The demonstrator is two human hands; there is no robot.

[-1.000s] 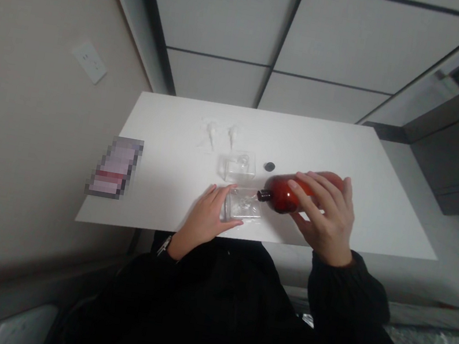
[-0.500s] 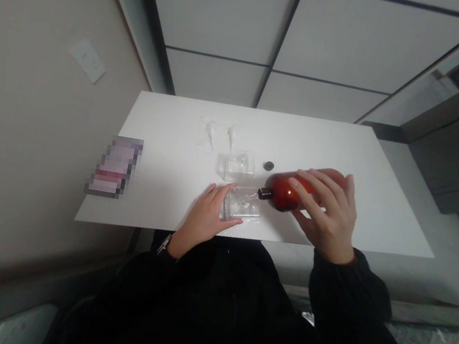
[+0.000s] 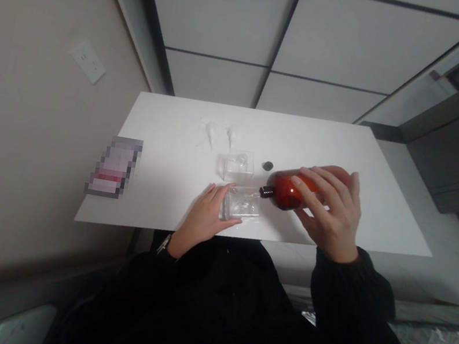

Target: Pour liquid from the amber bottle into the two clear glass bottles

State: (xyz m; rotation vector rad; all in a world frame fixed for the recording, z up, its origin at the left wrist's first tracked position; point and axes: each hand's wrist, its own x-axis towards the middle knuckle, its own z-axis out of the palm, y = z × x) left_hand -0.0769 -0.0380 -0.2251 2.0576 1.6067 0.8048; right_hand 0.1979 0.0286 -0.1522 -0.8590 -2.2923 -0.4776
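My right hand (image 3: 332, 213) grips a reddish-brown bottle (image 3: 285, 190), tilted on its side with its dark neck pointing left. The uncapped mouth is over the right edge of a clear square container (image 3: 244, 205). Around that container's left side, the thumb and fingers of my left hand (image 3: 210, 213) hold it on the table. Liquid seems to lie in it, though the clear walls make the level hard to judge. Just behind stands a second clear container (image 3: 238, 166). A small black cap (image 3: 268, 166) lies to the right of it.
Two white pump heads (image 3: 211, 132) with thin stems lie farther back on the white table (image 3: 159, 172). A blurred-out pinkish item (image 3: 113, 167) rests at the table's left edge. A wall with a socket (image 3: 88, 61) rises on the left; pale panels stand behind.
The bottle has shifted slightly right and up with my right hand, and its neck is a little farther from the container. My left hand stays in place.
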